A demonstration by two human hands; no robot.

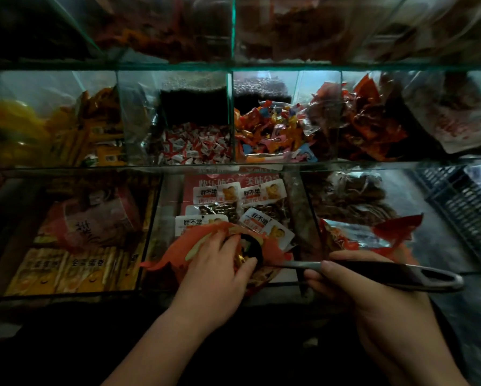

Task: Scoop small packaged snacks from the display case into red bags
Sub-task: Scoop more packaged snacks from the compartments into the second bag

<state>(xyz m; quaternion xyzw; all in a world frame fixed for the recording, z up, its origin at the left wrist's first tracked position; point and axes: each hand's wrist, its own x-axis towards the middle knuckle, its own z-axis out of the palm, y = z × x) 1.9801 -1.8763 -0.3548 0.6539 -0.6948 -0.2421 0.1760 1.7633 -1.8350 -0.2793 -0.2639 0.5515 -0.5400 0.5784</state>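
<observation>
Looking down from the head camera, a dim glass display case (pixel 233 164) fills the view, its clear panes dividing three tiers into compartments heaped with wrapped snacks.

In the nearest middle compartment the left hand (pixel 217 271) has its grip on the mouth of a thin, crinkled red bag (pixel 175 252), fingers curled over the rim and thumb hooked at the near edge. This seems meant to keep the opening spread and steady.

The right hand (pixel 353 285) has its grip closed round the long grey-and-black handle of a scoop (pixel 395 271), fingers wrapped beneath and thumb laid along the top. The handle lies nearly level and ends in a looped hanging hole. The scoop's dark rounded bowl sits right at the bag's mouth beside the left fingers, as if tipping its load in. What it carries is too dark to tell.

Behind the bag lie flat, glossy labelled packets (pixel 257 193) with white printed tops. On the tier above sit small twist-wrapped sweets (pixel 194 147) in red and white. A dark slatted crate (pixel 467 201) stands at far right.
</observation>
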